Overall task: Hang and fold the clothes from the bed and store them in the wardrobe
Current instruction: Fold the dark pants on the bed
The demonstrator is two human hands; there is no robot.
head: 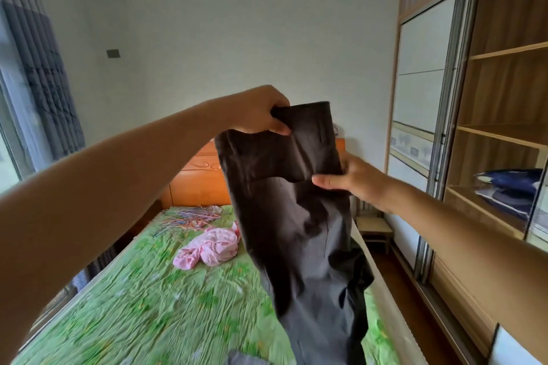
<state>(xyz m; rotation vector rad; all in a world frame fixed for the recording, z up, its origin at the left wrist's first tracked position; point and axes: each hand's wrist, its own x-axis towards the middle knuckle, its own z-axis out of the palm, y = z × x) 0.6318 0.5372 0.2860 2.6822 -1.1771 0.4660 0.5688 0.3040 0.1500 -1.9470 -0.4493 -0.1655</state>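
Left forearm is reaching across the foreground, nearest the lens; the left hand is gripping the top corner of the dark trousers, thumb in front and the other fingers curled over behind, pinching the cloth. The right hand is holding the opposite edge lower down; its thumb is pressing on the front of a folded-over flap, the remaining fingers lying behind the cloth and hidden, so spread or together cannot be told. The trousers are hanging in the air from both sets of fingers, the fabric trailing down below them to the bottom edge of the view, blurred there. Below and beyond the left fingers the bed is lying under a green sheet; a crumpled pink garment is resting on it, and further back a loose pile of coloured hangers near the orange headboard. To the right of the right fingers the wardrobe is standing open, showing wooden shelves; a folded blue item is sitting on one shelf.
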